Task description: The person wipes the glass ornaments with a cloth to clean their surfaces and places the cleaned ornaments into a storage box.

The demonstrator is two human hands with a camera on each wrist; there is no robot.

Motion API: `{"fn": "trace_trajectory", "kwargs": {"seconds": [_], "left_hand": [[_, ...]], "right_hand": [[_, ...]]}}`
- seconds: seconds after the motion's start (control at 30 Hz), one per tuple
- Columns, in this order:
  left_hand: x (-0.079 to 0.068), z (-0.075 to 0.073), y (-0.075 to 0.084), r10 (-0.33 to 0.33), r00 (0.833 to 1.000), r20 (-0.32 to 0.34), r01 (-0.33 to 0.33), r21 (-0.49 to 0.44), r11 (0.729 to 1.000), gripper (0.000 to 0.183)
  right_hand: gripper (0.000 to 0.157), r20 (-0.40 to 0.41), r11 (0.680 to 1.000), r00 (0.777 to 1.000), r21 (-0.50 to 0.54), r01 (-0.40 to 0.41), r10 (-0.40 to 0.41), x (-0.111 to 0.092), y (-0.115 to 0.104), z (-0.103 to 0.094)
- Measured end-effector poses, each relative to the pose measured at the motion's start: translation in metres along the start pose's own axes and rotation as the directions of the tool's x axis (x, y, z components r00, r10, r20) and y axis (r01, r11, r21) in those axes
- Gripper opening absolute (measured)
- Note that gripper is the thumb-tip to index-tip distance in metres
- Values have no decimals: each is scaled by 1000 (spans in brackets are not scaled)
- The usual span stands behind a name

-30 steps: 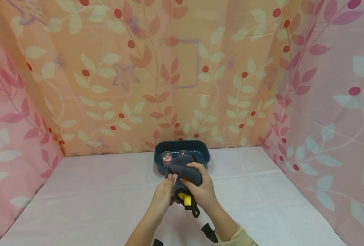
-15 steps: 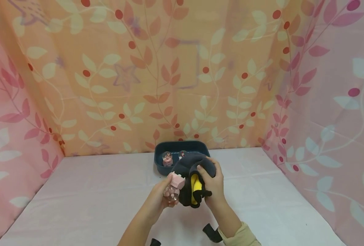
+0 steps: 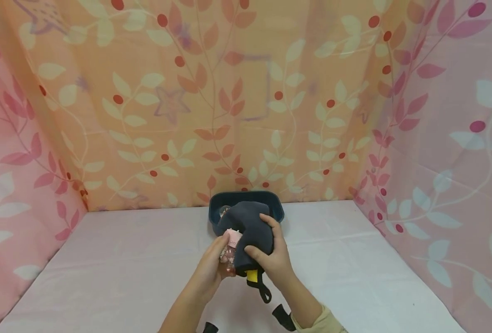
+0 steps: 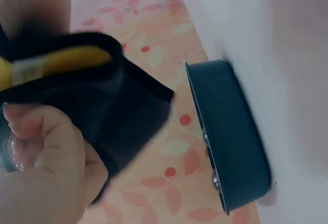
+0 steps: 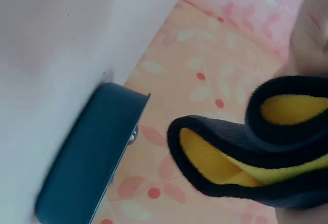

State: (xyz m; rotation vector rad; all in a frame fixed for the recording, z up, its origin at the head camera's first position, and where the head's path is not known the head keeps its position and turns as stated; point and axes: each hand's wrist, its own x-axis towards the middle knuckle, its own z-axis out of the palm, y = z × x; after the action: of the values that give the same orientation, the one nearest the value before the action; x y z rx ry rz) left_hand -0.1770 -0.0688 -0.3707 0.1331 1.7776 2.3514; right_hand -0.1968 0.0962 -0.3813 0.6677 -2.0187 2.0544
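Pinched in my left hand (image 3: 206,266) is a small snow globe (image 3: 233,238) with a pink base, held upside down, its clear ball lowest. My right hand (image 3: 276,256) grips a folded dark grey cleaning cloth (image 3: 249,222) with black edging, a yellow lining and a hanging loop. The cloth lies right against the globe's right side. In the right wrist view the folds of the cloth (image 5: 220,152) show their yellow inside. The left wrist view shows part of the clear ball (image 4: 20,155) behind curled fingers (image 4: 54,131).
Behind the hands, a dark teal plastic box (image 3: 277,210) stands on the white-covered table (image 3: 146,259) near the patterned back curtain (image 3: 212,115). Another globe (image 3: 224,211) shows inside it, partly hidden by the cloth. Black pieces (image 3: 283,317) sit near the wrists.
The cloth, pressed over the globe earlier, swung right and opened to show its yellow lining, then came back against the globe. The globe now shows beside it. The box has not moved.
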Motion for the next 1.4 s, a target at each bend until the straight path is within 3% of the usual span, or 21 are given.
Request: {"fn": "trace_trajectory", "kwargs": {"seconds": [0.07, 0.17, 0.3, 0.6, 0.77, 0.83, 1.03, 1.17, 1.27, 1.4], "left_hand": [[0, 1, -2, 1, 1000, -9, -1, 27, 1000, 65], [0, 3, -5, -1, 1000, -23, 3, 75, 997, 72], [-1, 4, -9, -3, 999, -46, 8, 100, 995, 68], [2, 10, -16, -10, 997, -73, 16, 84, 996, 46], [3, 10, -15, -6, 998, -64, 11, 90, 996, 55], [3, 10, -15, -2, 998, -57, 7, 91, 996, 60], [3, 8, -16, -8, 999, -46, 12, 78, 997, 42], [2, 5, -17, -10, 1000, -27, 12, 95, 995, 49], [1, 3, -16, -11, 1000, -6, 11, 99, 995, 56], [1, 2, -14, -22, 999, 36, 21, 24, 999, 53]], "right_hand": [[74, 59, 1000, 998, -21, -15, 16, -2, 1, 6], [75, 79, 999, 996, -23, -46, 48, -5, 3, 13], [65, 19, 998, 999, -40, -46, 47, -6, 6, 16], [50, -92, 997, 995, -64, 42, -48, -4, 8, 14], [42, -130, 997, 989, -33, 68, -72, -1, 4, 12], [40, -138, 998, 989, -25, 57, -60, 0, 2, 11], [38, -158, 1000, 987, -8, -3, 2, 2, 0, 11], [38, -164, 999, 985, 22, -45, 48, 4, 0, 11], [38, -179, 994, 980, 73, -77, 89, 8, -1, 9], [42, -216, 978, 963, 167, -127, 162, 12, -4, 4]]}}
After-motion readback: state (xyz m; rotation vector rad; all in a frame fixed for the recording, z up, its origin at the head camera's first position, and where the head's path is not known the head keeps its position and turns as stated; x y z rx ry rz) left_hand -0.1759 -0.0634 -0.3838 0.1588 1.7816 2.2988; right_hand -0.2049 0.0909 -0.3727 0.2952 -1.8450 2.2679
